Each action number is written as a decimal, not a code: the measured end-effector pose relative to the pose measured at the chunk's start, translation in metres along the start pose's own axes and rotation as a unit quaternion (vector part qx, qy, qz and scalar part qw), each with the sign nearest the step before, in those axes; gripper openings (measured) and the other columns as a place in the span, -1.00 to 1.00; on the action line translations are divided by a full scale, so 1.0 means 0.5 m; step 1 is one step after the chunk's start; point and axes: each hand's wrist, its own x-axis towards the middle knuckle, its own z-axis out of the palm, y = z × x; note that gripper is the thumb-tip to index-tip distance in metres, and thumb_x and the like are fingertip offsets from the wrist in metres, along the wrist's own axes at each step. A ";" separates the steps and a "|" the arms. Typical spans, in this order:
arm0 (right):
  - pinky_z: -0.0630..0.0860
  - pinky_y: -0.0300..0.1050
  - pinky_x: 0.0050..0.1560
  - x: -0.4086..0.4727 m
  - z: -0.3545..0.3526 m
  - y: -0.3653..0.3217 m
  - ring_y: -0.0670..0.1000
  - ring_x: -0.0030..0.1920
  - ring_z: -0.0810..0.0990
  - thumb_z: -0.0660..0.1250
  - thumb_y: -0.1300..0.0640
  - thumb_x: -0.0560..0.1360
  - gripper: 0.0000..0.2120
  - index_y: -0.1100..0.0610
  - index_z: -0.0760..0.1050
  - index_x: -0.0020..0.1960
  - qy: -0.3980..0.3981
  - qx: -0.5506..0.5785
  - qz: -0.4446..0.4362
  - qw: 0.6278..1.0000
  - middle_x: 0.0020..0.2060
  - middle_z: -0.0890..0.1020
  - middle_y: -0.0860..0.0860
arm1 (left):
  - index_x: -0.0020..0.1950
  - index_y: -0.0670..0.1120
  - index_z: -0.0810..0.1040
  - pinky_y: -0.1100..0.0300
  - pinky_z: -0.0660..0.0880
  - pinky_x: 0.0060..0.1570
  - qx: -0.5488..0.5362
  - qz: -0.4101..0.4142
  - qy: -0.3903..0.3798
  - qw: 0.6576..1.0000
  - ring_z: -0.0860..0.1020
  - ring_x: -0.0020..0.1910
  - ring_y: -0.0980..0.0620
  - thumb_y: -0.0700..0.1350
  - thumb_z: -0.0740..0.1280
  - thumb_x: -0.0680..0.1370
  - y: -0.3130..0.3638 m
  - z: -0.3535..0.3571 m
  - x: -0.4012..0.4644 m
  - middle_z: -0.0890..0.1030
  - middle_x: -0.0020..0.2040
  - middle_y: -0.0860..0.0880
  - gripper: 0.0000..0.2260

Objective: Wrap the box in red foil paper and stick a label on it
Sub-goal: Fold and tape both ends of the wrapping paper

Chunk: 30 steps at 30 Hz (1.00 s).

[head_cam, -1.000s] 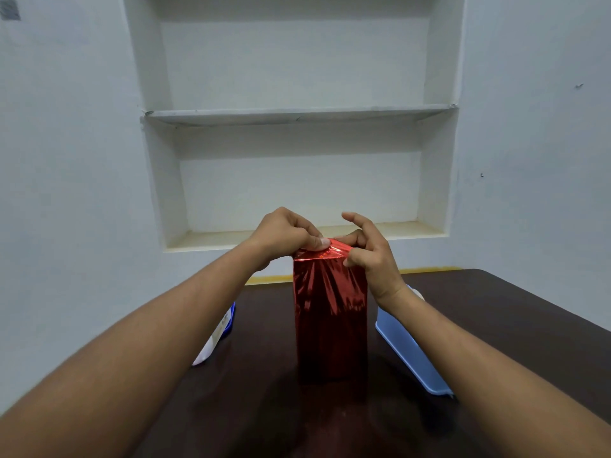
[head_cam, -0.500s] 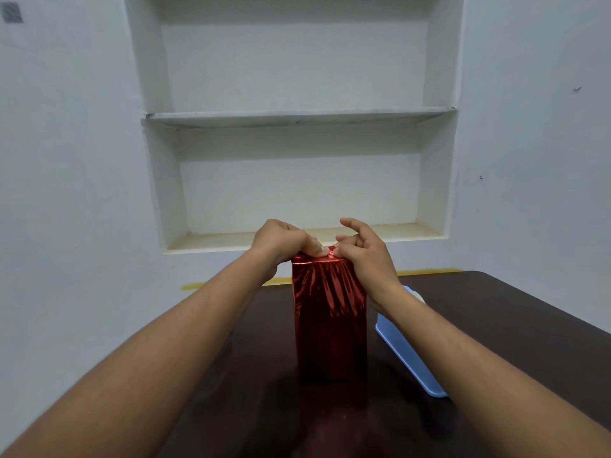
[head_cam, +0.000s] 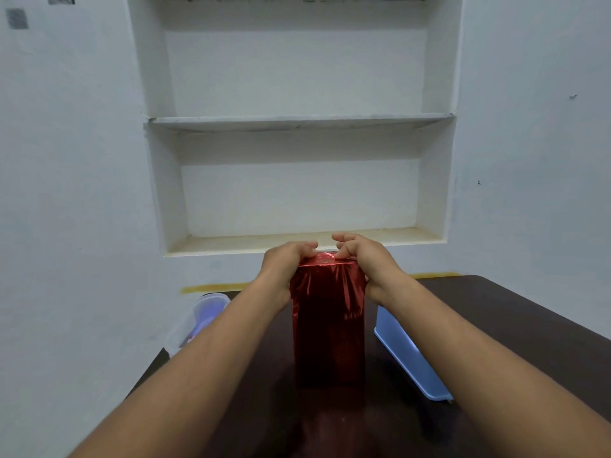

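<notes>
A tall box wrapped in shiny red foil (head_cam: 329, 325) stands upright on the dark brown table (head_cam: 496, 325) in the middle of the view. My left hand (head_cam: 286, 264) grips the top left corner of the box, fingers curled over the foil there. My right hand (head_cam: 367, 259) grips the top right corner, thumb and fingers curled onto the folded foil on top. The foil on the near face is wrinkled near the top. No label is in sight.
A clear plastic container (head_cam: 198, 320) with a bluish inside sits at the table's left edge, partly behind my left forearm. A blue tray or lid (head_cam: 406, 355) lies right of the box. White wall shelves (head_cam: 297, 120) are behind the table.
Both hands have spread from the middle of the box top out to its two upper corners, pressing the foil down flat. The camera has tilted, showing the clear container at left.
</notes>
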 end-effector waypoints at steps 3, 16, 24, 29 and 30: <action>0.55 -0.22 -0.31 0.007 0.000 -0.003 -0.03 -0.14 0.61 0.22 0.43 0.45 -0.54 0.15 0.63 0.25 -0.001 -0.018 0.008 1.000 0.20 0.61 0.17 | 0.05 -0.16 0.71 0.16 0.57 -0.22 -0.033 0.016 -0.009 0.999 0.66 -0.24 -0.03 -0.22 0.43 0.51 -0.013 -0.012 -0.002 0.71 -0.11 -0.09 -0.85; 0.60 -0.17 -0.16 0.014 -0.004 0.011 -0.01 -0.15 0.71 0.48 0.19 0.39 -0.79 0.09 0.75 0.01 0.035 -0.093 -0.011 0.995 -0.07 0.76 0.03 | 0.01 -0.09 0.75 0.15 0.58 -0.20 -0.027 0.049 0.065 0.996 0.69 -0.14 -0.06 -0.25 0.44 0.46 -0.033 -0.005 -0.001 0.73 -0.08 -0.09 -0.83; 0.52 -0.31 -0.40 0.010 0.003 0.000 -0.05 -0.22 0.67 0.35 0.34 0.46 -0.65 0.14 0.69 0.19 0.018 -0.066 0.017 0.998 -0.01 0.72 0.04 | -0.08 -0.13 0.65 0.19 0.46 -0.38 -0.053 0.028 0.060 0.996 0.53 -0.37 -0.03 -0.19 0.44 0.40 -0.044 -0.008 -0.015 0.58 -0.20 -0.12 -0.88; 0.48 -0.35 -0.45 -0.004 0.009 -0.002 -0.07 -0.28 0.63 0.33 0.32 0.50 -0.67 0.11 0.67 0.20 0.022 -0.072 0.015 0.997 -0.06 0.69 0.01 | -0.40 -0.03 0.58 0.08 0.42 -0.25 -0.034 0.060 0.111 0.991 0.48 -0.31 -0.06 -0.12 0.45 0.30 -0.053 0.000 -0.015 0.53 -0.36 -0.02 -0.90; 0.49 -0.33 -0.41 -0.005 0.010 -0.001 -0.07 -0.26 0.62 0.33 0.31 0.52 -0.70 0.09 0.66 0.18 0.024 -0.069 0.011 0.997 -0.08 0.68 0.01 | -0.44 -0.03 0.57 0.06 0.41 -0.22 -0.028 0.073 0.116 0.990 0.48 -0.29 -0.05 -0.10 0.44 0.27 -0.053 0.001 -0.016 0.52 -0.37 0.00 -0.90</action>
